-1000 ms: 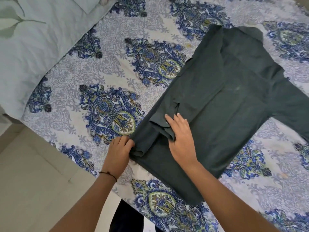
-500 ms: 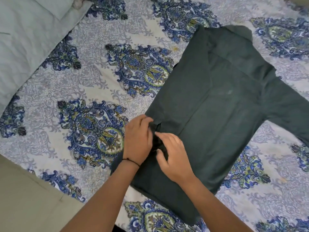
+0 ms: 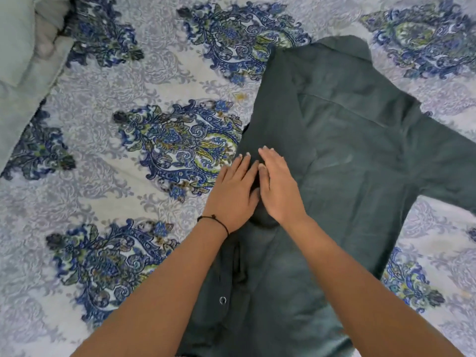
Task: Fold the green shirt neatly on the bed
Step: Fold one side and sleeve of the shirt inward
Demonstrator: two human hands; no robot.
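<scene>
The dark green shirt (image 3: 347, 150) lies back-up on the bed, collar at the far end. Its left side is folded inward over the body, and its right sleeve stretches out toward the right edge of the view. My left hand (image 3: 235, 191) lies flat on the folded left edge with straight fingers. My right hand (image 3: 279, 188) presses flat beside it on the folded part, fingers straight and together. The two hands touch at the thumbs. A snap button (image 3: 222, 300) shows near the lower hem.
The bed carries a white sheet (image 3: 128, 176) with blue and green paisley medallions. A pale green pillow or blanket (image 3: 18, 73) lies at the far left. A black thread band circles my left wrist.
Both hands went from pinching the bunched sleeve cloth to lying flat on it and have slid farther up the shirt. The folded sleeve now lies smoother. The view moved closer.
</scene>
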